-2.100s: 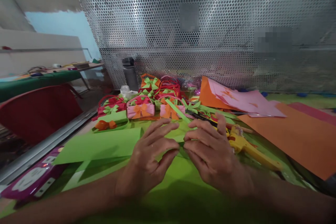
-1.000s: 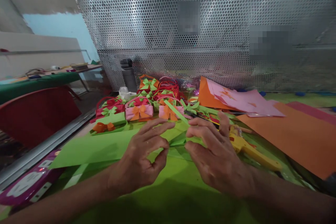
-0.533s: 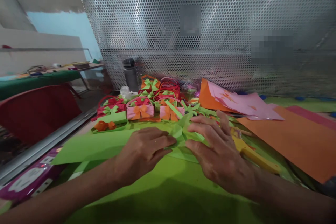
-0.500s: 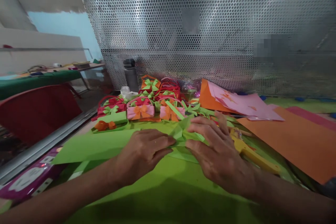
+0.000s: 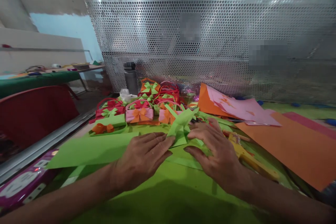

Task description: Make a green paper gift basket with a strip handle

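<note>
**Both hands flat on the folded paper**

My left hand (image 5: 141, 159) lies palm down on the table (image 5: 170, 196), fingers stretched out and a little spread. It grips nothing; the fingertips press on the near left edge of the folded paper (image 5: 181, 126). My right hand (image 5: 215, 150) is just as flat and loose, fingers fanned out, holding down the paper's right side. The two sets of fingertips sit close together with a small gap between them.

The folded paper is light green and lies in the middle of the table, straight ahead of me. Part of it stays flat under my fingers, and a creased flap stands up and tilts away from me.

A long green sheet (image 5: 89, 148) runs out to the left, its near end under my left hand. A yellow glue gun (image 5: 249, 157) lies just beside my right hand. Farther right is an orange sheet (image 5: 294, 140), with pink sheets (image 5: 236, 103) behind it.

Beyond the folded paper, small paper baskets (image 5: 139, 113) with bows stand crowded together. A grey bottle (image 5: 130, 77) stands behind them against the perforated metal screen (image 5: 210, 42). A red chair (image 5: 34, 112) is off to my left.
</note>
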Demonstrator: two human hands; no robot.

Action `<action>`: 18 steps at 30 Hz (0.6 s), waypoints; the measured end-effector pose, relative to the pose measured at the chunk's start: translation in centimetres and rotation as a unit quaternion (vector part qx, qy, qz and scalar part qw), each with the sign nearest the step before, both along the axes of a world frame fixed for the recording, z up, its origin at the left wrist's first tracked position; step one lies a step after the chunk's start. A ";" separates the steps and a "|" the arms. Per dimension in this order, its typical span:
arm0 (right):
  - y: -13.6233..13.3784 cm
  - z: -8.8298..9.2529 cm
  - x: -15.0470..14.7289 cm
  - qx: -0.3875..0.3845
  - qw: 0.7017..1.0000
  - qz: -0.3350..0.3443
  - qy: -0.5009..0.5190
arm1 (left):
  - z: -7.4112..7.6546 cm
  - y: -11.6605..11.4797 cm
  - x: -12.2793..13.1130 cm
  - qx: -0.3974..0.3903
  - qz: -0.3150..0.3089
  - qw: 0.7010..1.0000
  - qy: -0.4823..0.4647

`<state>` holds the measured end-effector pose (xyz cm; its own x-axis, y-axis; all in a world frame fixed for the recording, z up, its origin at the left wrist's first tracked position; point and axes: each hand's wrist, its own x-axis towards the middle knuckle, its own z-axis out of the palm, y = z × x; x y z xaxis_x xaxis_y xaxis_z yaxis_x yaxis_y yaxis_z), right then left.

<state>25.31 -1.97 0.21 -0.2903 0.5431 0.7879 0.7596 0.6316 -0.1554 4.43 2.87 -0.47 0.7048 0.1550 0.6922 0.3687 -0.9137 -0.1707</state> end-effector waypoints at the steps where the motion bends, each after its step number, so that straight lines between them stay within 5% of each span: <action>1: 0.0 0.0 0.0 0.001 1.000 0.002 -0.004 | 0.0 -0.1 0.0 0.000 0.003 1.000 0.003; 6: -0.1 -0.1 -0.2 -0.015 0.999 0.037 -0.013 | -0.4 -0.5 0.2 -0.036 0.018 0.999 -0.006; 13: 0.2 -0.6 -0.1 -0.051 0.995 -0.042 0.071 | -0.3 -1.7 0.6 -0.165 0.063 0.984 -0.031; 18: 0.3 -0.4 -0.3 -0.095 0.989 -0.016 0.116 | -0.2 -2.2 0.9 -0.208 0.059 0.975 -0.045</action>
<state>24.99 -1.70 -0.23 -0.0952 0.6929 0.7147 0.7087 0.5514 -0.4401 5.29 0.70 -0.65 0.6042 0.5120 0.6106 0.4713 -0.8475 0.2442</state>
